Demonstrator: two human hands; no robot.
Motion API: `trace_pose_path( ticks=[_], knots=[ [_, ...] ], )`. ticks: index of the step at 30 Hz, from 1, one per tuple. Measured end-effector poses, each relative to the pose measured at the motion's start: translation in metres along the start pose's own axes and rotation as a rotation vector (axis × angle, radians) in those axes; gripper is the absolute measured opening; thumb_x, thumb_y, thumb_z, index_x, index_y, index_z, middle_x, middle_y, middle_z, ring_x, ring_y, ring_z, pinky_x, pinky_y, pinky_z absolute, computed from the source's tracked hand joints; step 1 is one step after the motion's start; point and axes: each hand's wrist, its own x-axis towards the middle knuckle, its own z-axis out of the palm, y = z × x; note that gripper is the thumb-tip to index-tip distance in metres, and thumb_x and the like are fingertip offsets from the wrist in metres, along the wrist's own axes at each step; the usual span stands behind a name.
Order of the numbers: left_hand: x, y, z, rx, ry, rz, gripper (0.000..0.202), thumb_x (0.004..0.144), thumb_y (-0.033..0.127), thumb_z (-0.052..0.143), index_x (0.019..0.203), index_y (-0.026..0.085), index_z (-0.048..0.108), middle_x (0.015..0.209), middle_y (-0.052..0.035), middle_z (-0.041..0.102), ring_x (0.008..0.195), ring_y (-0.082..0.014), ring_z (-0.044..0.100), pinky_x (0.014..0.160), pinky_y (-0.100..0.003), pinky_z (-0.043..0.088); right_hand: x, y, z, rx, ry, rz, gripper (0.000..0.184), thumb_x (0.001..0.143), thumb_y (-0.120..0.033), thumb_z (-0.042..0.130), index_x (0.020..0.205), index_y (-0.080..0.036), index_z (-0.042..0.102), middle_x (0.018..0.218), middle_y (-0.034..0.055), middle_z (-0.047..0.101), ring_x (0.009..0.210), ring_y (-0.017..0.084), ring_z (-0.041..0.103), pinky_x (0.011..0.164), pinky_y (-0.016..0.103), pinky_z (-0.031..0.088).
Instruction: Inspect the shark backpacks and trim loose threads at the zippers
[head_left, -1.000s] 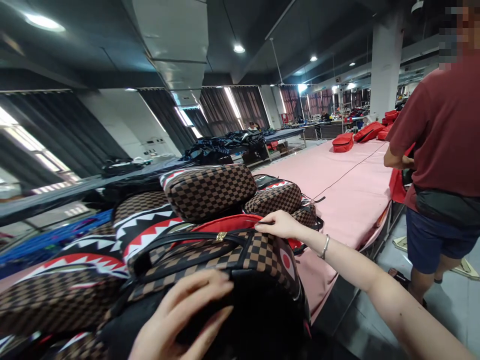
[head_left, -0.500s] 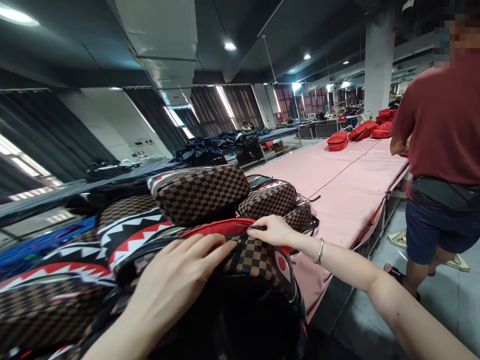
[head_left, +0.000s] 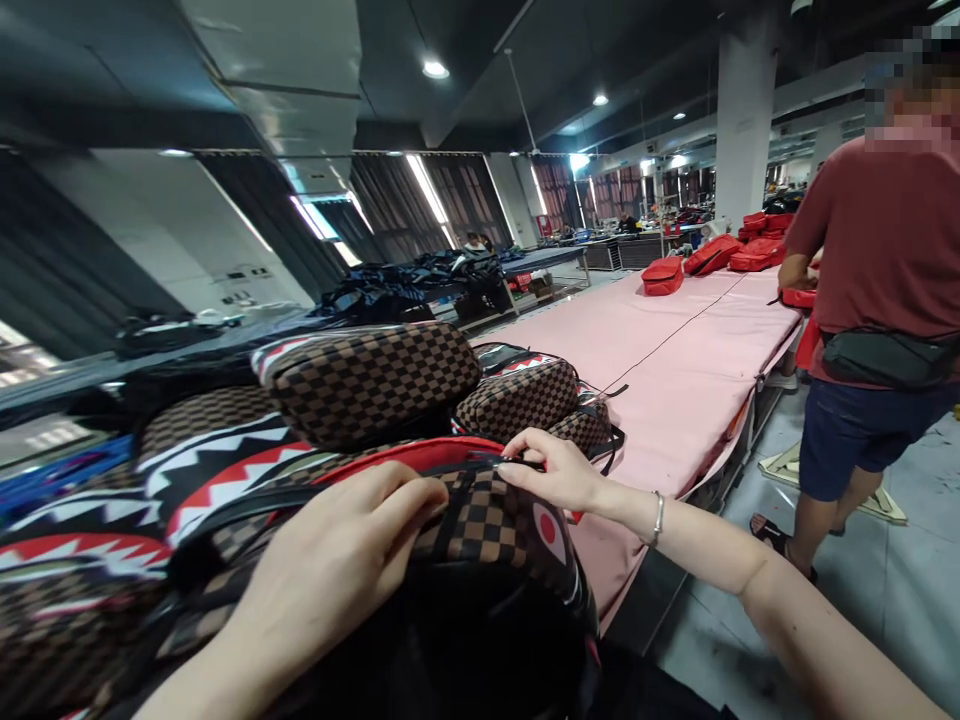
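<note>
A brown-and-black checkered backpack (head_left: 480, 525) with a red-and-white eye print lies right in front of me. Its top is unzipped and shows a red lining (head_left: 420, 456). My left hand (head_left: 337, 550) is closed over the top edge of this backpack, fingers curled and their tips partly hidden. At the right end of the opening, my right hand (head_left: 555, 470) pinches the black zipper (head_left: 517, 462) between thumb and fingers. Another checkered backpack (head_left: 375, 385) with shark-teeth print rests just behind, on top of more of the same kind.
Several similar backpacks (head_left: 217, 480) are heaped to the left. A long table with a pink cover (head_left: 615, 340) stretches away, with red bags (head_left: 664, 276) at its far end. On the right a co-worker (head_left: 885, 250) stands beside it. Dark fabric (head_left: 420, 275) is piled on another table.
The backpack sits slightly further left in view. My right hand has shifted a little to the right along the opening; my left fingers are more curled. A red bag now shows by the co-worker.
</note>
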Motion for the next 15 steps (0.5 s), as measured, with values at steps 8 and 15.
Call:
trace_pose_path(
  ticks=[8,15],
  knots=[
    [-0.004,-0.001,0.009,-0.005,-0.014,-0.072,0.025,0.088,0.027,0.036,0.081,0.018,0.059,0.075,-0.0042,0.058,0.064,-0.0153,0.057,0.058,-0.025,0.045,-0.017,-0.001,-0.005,0.059,-0.041,-0.157,0.017,0.079,-0.033,0.060,0.083,-0.017,0.061,0.075,-0.0021,0.061,0.064,0.008,0.053,0.064,0.019,0.040],
    [-0.006,-0.001,0.006,-0.029,-0.058,-0.102,0.025,0.088,0.027,0.038,0.081,0.017,0.060,0.076,-0.0043,0.059,0.066,-0.0154,0.056,0.060,-0.025,0.045,-0.016,-0.012,-0.004,-0.081,-0.084,-0.183,0.013,0.080,-0.031,0.060,0.085,-0.019,0.062,0.084,-0.0016,0.064,0.072,0.010,0.058,0.067,0.019,0.042]
  ],
)
